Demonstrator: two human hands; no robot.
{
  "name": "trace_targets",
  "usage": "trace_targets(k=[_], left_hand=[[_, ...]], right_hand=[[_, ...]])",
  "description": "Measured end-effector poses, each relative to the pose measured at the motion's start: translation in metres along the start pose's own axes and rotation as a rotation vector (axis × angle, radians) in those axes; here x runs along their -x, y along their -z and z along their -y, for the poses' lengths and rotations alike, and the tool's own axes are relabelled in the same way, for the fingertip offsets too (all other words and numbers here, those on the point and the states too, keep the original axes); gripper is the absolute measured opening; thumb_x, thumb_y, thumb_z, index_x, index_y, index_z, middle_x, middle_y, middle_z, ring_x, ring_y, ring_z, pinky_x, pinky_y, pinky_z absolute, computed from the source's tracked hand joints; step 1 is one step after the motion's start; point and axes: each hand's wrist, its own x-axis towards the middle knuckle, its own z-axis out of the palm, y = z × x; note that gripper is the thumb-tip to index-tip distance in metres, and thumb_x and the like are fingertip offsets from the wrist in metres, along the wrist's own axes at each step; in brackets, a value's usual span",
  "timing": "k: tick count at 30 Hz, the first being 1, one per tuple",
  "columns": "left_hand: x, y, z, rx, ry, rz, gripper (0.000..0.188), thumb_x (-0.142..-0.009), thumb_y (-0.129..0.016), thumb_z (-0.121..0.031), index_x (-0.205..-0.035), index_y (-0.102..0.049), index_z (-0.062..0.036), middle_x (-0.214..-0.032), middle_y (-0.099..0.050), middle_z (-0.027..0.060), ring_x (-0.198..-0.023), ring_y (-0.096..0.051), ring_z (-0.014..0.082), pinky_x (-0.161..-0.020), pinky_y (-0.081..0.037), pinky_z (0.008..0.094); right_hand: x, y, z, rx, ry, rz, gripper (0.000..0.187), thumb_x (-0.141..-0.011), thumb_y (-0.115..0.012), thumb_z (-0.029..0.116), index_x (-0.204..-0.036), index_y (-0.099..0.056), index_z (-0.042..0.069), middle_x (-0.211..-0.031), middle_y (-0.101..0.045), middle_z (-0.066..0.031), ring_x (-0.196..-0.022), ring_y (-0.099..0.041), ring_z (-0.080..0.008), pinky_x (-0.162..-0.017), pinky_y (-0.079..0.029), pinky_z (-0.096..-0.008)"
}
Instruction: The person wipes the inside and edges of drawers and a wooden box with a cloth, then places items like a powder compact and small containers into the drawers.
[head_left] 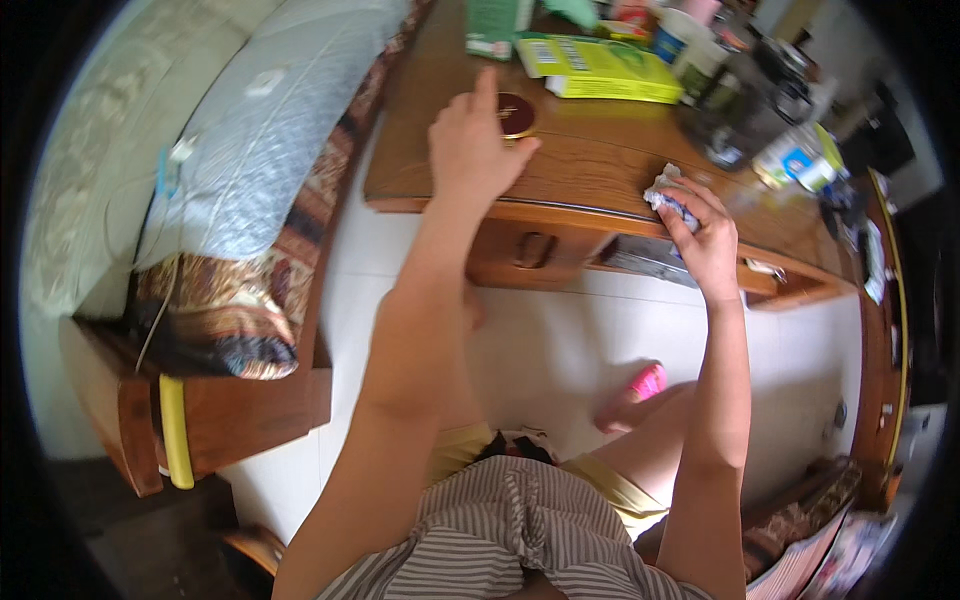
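Note:
My left hand point(474, 145) reaches forward onto the wooden table point(590, 165) and grips a small round dark-red tin with a gold rim point(519, 113). My right hand point(705, 238) sits at the table's front edge, fingers closed on a crumpled white tissue point(667, 194) pressed against the wood. Both forearms come up from the bottom of the view, over my striped top and yellow shorts.
A yellow-green box point(600, 68), a green carton point(492, 25), cups and a dark glass jar point(735, 110) crowd the table's back. A drawer with a handle point(532, 250) lies below. A wooden bench with a grey cushion point(250, 130) stands left. My pink slipper point(645, 383) rests on white floor.

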Motion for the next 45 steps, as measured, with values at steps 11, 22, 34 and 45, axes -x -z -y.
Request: trace_targets(k=[11,22,34,45], left_hand=[[0.003,-0.003,0.003,0.151,0.045,0.072,0.088,-0.067,-0.077,-0.023,-0.140,-0.033,-0.0044,-0.122,-0.052,0.0198,-0.110,-0.050,0.0366,-0.095,-0.041,0.0433],[0.001,0.000,-0.010,0.171,0.075,0.105,0.092,-0.062,-0.080,-0.018,-0.140,-0.033,-0.0040,-0.110,-0.056,0.0191,-0.101,-0.053,0.0368,-0.089,-0.043,0.0437],[0.009,-0.011,-0.027,0.055,0.101,0.072,0.091,-0.063,-0.082,-0.029,-0.139,-0.037,-0.0076,-0.106,-0.050,0.0165,-0.098,-0.051,0.0338,-0.086,-0.041,0.0440],[0.013,-0.014,-0.036,0.049,0.046,0.057,0.092,-0.065,-0.081,-0.032,-0.141,-0.034,-0.0087,-0.109,-0.050,0.0145,-0.102,-0.051,0.0307,-0.087,-0.037,0.0444]], right_hand=[[-0.009,-0.026,0.003,0.285,0.014,-0.241,0.017,-0.074,-0.069,0.012,-0.090,-0.068,0.006,-0.095,-0.067,-0.0128,-0.089,-0.064,-0.0310,-0.081,-0.051,-0.0398],[-0.070,-0.062,-0.003,0.154,0.003,-0.152,0.020,-0.076,-0.069,0.017,-0.093,-0.069,0.007,-0.101,-0.066,-0.0113,-0.093,-0.063,-0.0298,-0.083,-0.051,-0.0369],[0.021,0.006,-0.020,0.022,0.032,-0.089,0.020,-0.074,-0.068,0.013,-0.094,-0.070,0.010,-0.108,-0.065,-0.0105,-0.103,-0.061,-0.0290,-0.089,-0.049,-0.0388],[0.029,-0.020,-0.005,0.234,-0.093,-0.312,0.021,-0.072,-0.069,0.013,-0.094,-0.069,0.012,-0.102,-0.065,-0.0110,-0.097,-0.061,-0.0303,-0.085,-0.048,-0.0407]])
